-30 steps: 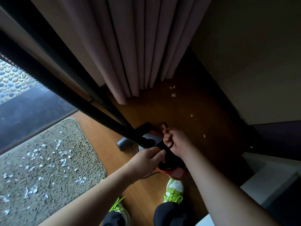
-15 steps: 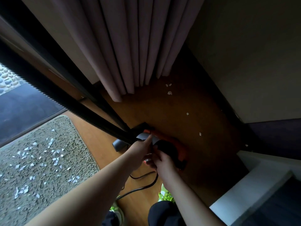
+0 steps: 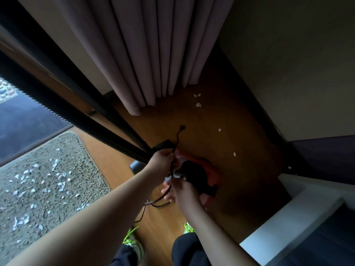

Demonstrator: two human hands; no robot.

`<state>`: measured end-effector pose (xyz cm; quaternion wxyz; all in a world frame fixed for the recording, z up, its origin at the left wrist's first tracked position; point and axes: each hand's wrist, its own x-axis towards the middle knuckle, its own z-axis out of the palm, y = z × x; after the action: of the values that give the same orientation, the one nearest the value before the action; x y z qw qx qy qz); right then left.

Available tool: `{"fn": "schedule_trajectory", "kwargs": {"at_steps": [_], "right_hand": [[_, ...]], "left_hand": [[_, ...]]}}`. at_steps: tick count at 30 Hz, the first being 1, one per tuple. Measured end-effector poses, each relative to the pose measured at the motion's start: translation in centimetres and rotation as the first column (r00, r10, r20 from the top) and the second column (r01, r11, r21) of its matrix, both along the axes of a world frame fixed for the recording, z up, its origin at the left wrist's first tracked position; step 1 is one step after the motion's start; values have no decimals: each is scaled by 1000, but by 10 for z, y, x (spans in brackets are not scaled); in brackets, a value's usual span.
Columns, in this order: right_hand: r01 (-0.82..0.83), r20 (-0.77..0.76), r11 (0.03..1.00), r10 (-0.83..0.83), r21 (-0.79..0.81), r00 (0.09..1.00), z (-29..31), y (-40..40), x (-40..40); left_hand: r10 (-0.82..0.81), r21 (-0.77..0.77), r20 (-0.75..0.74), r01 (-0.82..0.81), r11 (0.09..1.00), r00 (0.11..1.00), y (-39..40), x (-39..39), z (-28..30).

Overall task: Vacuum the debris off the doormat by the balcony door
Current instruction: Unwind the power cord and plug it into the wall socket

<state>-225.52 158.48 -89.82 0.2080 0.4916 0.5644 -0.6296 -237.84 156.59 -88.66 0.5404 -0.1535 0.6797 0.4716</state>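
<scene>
A grey-brown doormat [image 3: 46,198] lies at the lower left by the balcony door, strewn with several white paper scraps [image 3: 59,184]. The red and black vacuum cleaner [image 3: 199,173] sits on the wooden floor in the middle, its ribbed black hose [image 3: 63,114] running up to the left. My left hand [image 3: 163,160] grips the black power cord [image 3: 177,139], whose plug end sticks up past the fingers. Just below, my right hand [image 3: 180,191] holds the same cord beside the vacuum body. Loose cord loops [image 3: 153,204] trail on the floor under my wrists.
Pinkish curtains [image 3: 153,54] hang at the top centre. A beige wall [image 3: 288,64] stands on the right, with a white ledge [image 3: 288,217] at the lower right. More white scraps [image 3: 198,104] lie on the floor. My green-laced shoes [image 3: 134,244] are at the bottom.
Both hands have moved off the vacuum's body and pulled cord out. The left hand has risen with the plug end, and more cord now lies looped on the floor.
</scene>
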Motion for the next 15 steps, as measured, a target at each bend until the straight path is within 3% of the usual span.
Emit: {"fn": "schedule_trajectory", "kwargs": {"at_steps": [5,8,11,15], "right_hand": [[152,-13,985,-152,81,988,0,15,4],[250,-25,968,-249,35,968,3,24,2],[301,-17,953,-302,-36,953,5,17,1],[173,10,970,-174,-169,985,9,-13,-2]], "left_hand": [[-11,62,-55,14,998,998,12,-13,18],[-18,126,-83,29,992,996,-2,-14,27],[-136,127,-178,160,979,975,-31,-5,34],[-305,112,-216,334,936,928,-80,17,35]]}}
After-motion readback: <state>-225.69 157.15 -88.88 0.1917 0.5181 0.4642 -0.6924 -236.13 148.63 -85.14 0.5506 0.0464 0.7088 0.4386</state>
